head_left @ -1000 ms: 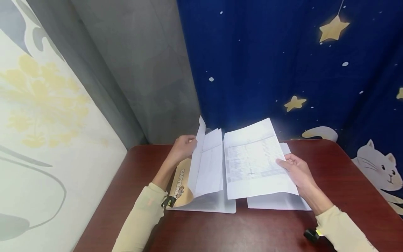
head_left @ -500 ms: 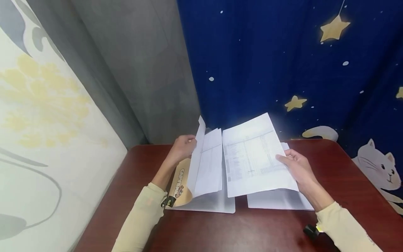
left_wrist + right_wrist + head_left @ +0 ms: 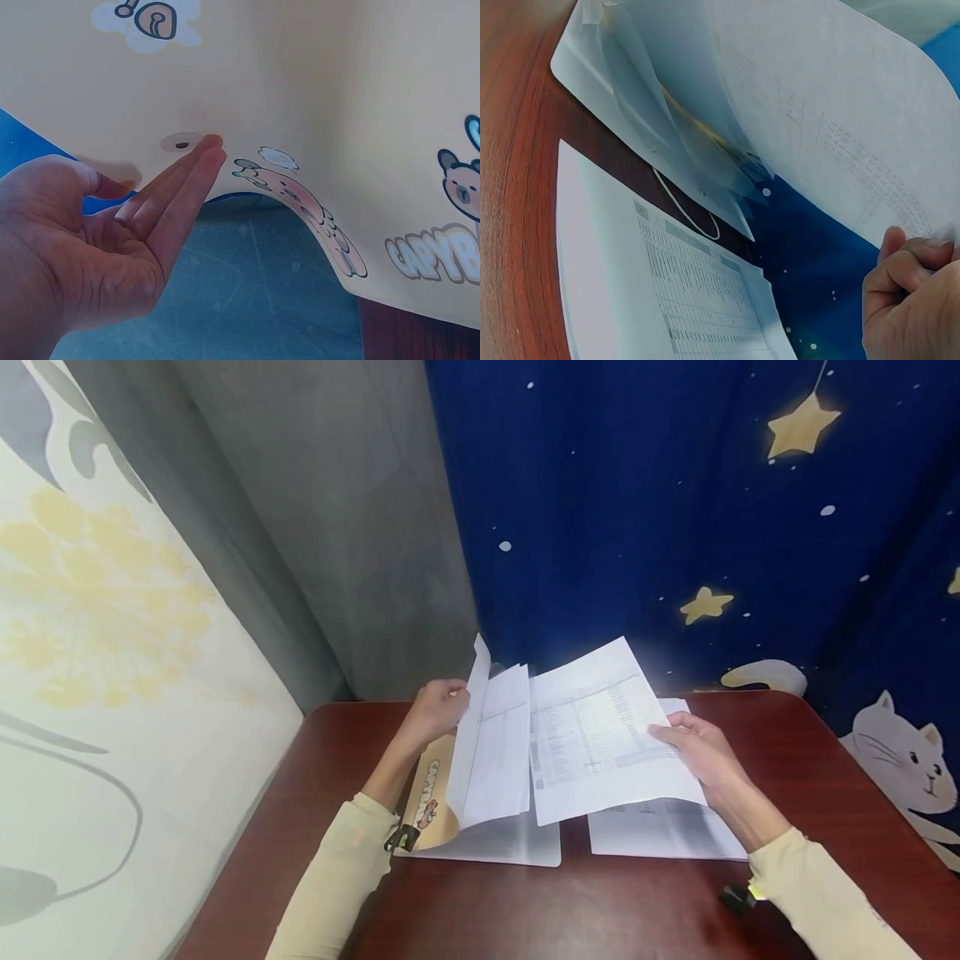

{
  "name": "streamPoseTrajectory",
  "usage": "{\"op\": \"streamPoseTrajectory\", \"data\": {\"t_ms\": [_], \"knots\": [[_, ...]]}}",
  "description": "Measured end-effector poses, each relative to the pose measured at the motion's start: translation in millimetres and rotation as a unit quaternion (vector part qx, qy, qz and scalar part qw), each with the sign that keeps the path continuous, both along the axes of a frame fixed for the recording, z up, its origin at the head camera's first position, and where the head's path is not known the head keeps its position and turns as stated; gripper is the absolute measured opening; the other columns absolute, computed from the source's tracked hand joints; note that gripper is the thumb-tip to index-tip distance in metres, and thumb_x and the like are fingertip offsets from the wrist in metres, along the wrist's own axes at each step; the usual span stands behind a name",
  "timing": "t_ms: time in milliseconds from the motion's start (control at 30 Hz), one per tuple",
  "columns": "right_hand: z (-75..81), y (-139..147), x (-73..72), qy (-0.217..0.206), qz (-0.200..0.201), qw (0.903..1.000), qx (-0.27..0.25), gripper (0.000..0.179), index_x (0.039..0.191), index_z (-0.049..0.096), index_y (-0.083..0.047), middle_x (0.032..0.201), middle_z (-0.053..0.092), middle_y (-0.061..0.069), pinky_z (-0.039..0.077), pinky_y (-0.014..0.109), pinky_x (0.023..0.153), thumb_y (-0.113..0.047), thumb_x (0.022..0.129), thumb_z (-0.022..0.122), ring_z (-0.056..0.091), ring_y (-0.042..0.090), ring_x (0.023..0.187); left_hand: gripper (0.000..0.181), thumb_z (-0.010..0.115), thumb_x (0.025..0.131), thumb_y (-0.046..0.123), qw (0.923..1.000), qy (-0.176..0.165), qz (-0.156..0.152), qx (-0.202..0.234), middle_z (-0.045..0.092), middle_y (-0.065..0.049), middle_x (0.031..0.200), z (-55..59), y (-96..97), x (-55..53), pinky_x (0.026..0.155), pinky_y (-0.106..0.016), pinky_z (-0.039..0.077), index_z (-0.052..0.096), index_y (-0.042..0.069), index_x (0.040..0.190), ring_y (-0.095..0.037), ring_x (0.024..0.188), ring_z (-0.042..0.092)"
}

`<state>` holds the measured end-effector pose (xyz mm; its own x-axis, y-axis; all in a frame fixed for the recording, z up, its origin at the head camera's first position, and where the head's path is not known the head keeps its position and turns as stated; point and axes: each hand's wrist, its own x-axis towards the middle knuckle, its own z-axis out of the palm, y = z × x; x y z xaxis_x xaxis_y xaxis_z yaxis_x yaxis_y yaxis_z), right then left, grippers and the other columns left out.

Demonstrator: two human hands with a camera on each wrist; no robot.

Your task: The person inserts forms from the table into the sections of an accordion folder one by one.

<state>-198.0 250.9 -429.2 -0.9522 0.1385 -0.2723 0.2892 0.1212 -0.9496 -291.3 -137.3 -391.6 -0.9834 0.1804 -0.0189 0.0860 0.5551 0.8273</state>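
My left hand [image 3: 438,706] touches the outside of the raised cover of a folder [image 3: 431,781] printed with capybara cartoons. In the left wrist view its fairly straight fingers [image 3: 187,180] and thumb meet the tan cover [image 3: 285,90]. White sheets [image 3: 502,743] stand inside the folder, next to the lifted cover. My right hand [image 3: 701,752] pinches a printed sheet of paper [image 3: 585,735] by its right edge, thumb on the printed side. The sheet is held up at a slant above the table. Beneath it lies a stack of printed papers [image 3: 667,831], partly covered.
Everything sits on a dark red wooden table [image 3: 480,910]. Behind the table hang a grey curtain [image 3: 360,527] and a blue star-patterned curtain [image 3: 600,510]. A clear plastic sleeve [image 3: 641,97] and a thin white cord [image 3: 682,210] show in the right wrist view.
My right hand has shifted slightly left with the printed sheet. The sheet rose a little, then came down again, and leans further left. My left hand and the folder cover hardly move.
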Motion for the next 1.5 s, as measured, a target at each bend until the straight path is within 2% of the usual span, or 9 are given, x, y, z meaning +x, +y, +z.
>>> {"op": "streamPoseTrajectory", "data": {"t_ms": [167, 400, 600, 900, 1267, 1500], "knots": [[-4.0, -6.7, -2.6, 0.003, -0.006, 0.9999, -0.010, 0.029, 0.123, 0.059, -0.012, 0.093, 0.076, -0.014, 0.064, 0.031, 0.072, -0.032, 0.104, 0.066, 0.077, 0.012, 0.080, 0.053, 0.045, 0.107, 0.030, 1.0000, -0.003, 0.002, -0.004, 0.065, -0.015, 0.141, 0.3, 0.7, 0.3, 0.087, -0.043, 0.065, 0.054, 0.005, 0.153, -0.030, 0.110, 0.069], [-15.3, -21.7, -6.6, 0.019, -0.013, 0.9997, -0.002, 0.030, 0.126, 0.058, -0.008, 0.100, 0.078, -0.009, 0.064, 0.031, 0.071, -0.028, 0.104, 0.065, 0.077, 0.012, 0.083, 0.054, 0.045, 0.107, 0.030, 1.0000, -0.003, 0.005, -0.003, 0.063, -0.017, 0.145, 1.2, 2.0, 1.3, 0.086, -0.044, 0.065, 0.053, 0.004, 0.153, -0.031, 0.111, 0.069], [-22.3, -36.3, -8.7, 0.031, -0.018, 0.9994, 0.005, 0.033, 0.129, 0.058, -0.006, 0.106, 0.079, -0.004, 0.062, 0.029, 0.070, -0.027, 0.104, 0.064, 0.077, 0.010, 0.083, 0.054, 0.045, 0.107, 0.029, 1.0000, 0.003, 0.002, -0.005, 0.063, -0.018, 0.145, 0.2, 1.5, 1.4, 0.083, -0.042, 0.065, 0.053, 0.003, 0.153, -0.030, 0.109, 0.071], [-29.4, -63.9, -11.1, 0.049, -0.019, 0.9982, -0.029, 0.028, 0.122, 0.057, -0.002, 0.095, 0.079, -0.004, 0.061, 0.030, 0.065, -0.022, 0.104, 0.064, 0.076, 0.012, 0.075, 0.052, 0.046, 0.107, 0.030, 1.0000, -0.004, 0.000, -0.003, 0.069, -0.016, 0.130, 0.4, 2.3, 1.7, 0.084, -0.042, 0.065, 0.054, 0.004, 0.152, -0.029, 0.103, 0.071], [-34.6, -87.6, -14.8, 0.066, -0.003, 0.9966, -0.049, 0.029, 0.126, 0.055, -0.002, 0.110, 0.080, 0.007, 0.063, 0.029, 0.067, -0.021, 0.106, 0.061, 0.078, 0.012, 0.079, 0.053, 0.046, 0.107, 0.030, 0.9999, 0.005, 0.006, -0.012, 0.068, -0.016, 0.138, -0.6, 2.4, 0.1, 0.083, -0.041, 0.065, 0.054, 0.005, 0.152, -0.029, 0.107, 0.072], [-37.8, -102.3, -13.8, 0.060, -0.003, 0.9967, -0.054, 0.031, 0.125, 0.059, -0.001, 0.101, 0.081, 0.004, 0.061, 0.028, 0.063, -0.025, 0.106, 0.061, 0.076, 0.012, 0.075, 0.052, 0.046, 0.107, 0.030, 0.9999, 0.001, 0.005, -0.009, 0.066, -0.016, 0.140, -1.0, 3.0, 0.4, 0.084, -0.042, 0.065, 0.055, 0.005, 0.152, -0.030, 0.109, 0.071]]}}
